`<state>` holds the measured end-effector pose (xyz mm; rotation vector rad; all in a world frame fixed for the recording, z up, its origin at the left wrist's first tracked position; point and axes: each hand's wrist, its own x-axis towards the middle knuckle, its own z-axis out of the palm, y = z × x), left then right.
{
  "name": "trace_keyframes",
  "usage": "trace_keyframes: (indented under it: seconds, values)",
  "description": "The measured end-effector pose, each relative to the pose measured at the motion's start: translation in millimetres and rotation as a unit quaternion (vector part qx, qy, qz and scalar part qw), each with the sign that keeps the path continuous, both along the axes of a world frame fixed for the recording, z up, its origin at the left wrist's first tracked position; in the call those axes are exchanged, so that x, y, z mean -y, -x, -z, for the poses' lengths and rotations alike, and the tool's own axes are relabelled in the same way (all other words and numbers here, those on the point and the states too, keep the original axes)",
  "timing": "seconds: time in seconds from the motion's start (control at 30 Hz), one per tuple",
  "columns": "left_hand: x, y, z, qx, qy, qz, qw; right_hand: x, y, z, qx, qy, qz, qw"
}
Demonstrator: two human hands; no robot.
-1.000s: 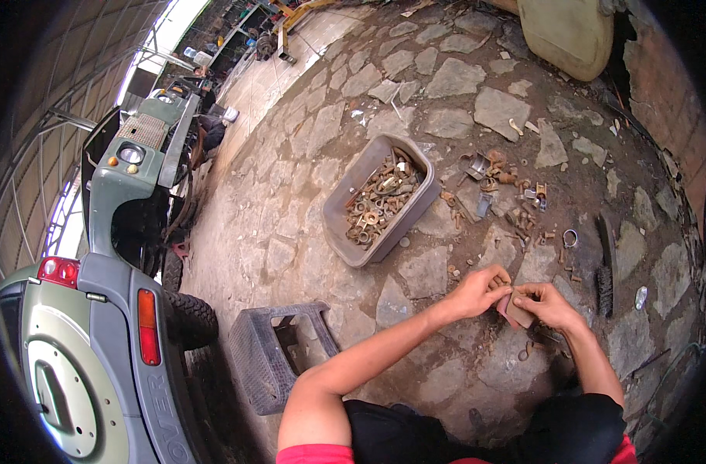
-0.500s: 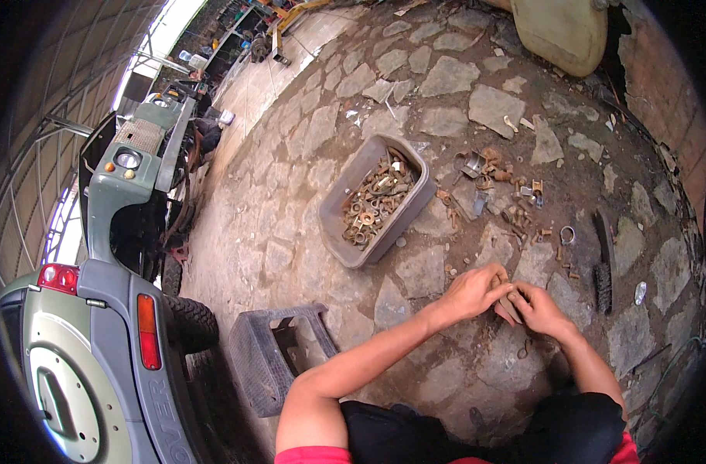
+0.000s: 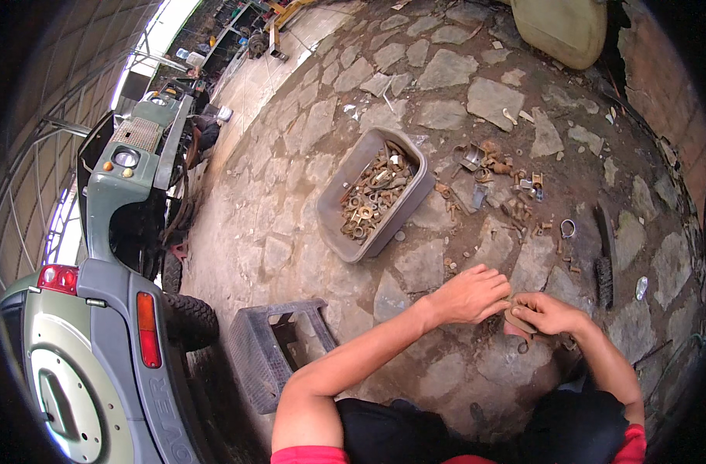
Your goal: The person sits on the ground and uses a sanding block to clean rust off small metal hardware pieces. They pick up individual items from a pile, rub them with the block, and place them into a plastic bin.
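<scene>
Close together over the stone ground, my two hands meet at their fingertips. My right hand [image 3: 550, 313] is closed on a folded brown and pink sheet [image 3: 517, 323], whose kind is hard to tell. Its pink part shows below the fingers. The fingers of my left hand [image 3: 473, 295] are bent in a pinch right beside it; whatever they hold is hidden. A small rusty ring [image 3: 522, 348] lies on the ground just below the sheet. Ahead and to the left stands a grey plastic bin [image 3: 403, 224] with a heap of rusty bolts, nuts and washers [image 3: 368, 201].
Rusty parts [image 3: 492, 160] are scattered right of the bin, with a metal ring clamp [image 3: 568, 229] nearer. A dark brush [image 3: 603, 282] lies farther right. Left of my arm sits a grey plastic frame [image 3: 260, 348]; beyond it, a green-grey vehicle [image 3: 105, 301]. The stone paving is uneven.
My left hand has turned so its back faces up more. My right hand has moved slightly down and right, and more of the folded sheet shows.
</scene>
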<state>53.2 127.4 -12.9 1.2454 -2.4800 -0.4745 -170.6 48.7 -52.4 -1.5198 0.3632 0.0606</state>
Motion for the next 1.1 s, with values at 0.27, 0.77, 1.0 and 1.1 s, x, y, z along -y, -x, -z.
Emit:
trace_keyframes:
  seconds: [0.27, 0.77, 1.0, 1.1]
  values:
    - [1.3, 19.4, -17.2, 0.012, -0.301, -0.208, 0.930, -10.1, -3.5, -10.9, 0.001, 0.236, 0.121, 0.964]
    - [-5.5, 7.5, 3.7, 0.038, -0.144, -0.127, 0.981, -15.9, -12.7, -10.6, -0.022, 0.147, 0.088, 0.985]
    - [-3.6, 9.2, -6.4, -0.004, -0.094, -0.146, 0.985, -13.2, -5.8, 3.3, -0.029, 0.190, 0.130, 0.973]
    - [-7.7, 2.9, 7.3, -0.013, -0.104, -0.105, 0.989, -9.9, -6.2, -5.7, -0.045, 0.156, 0.083, 0.983]
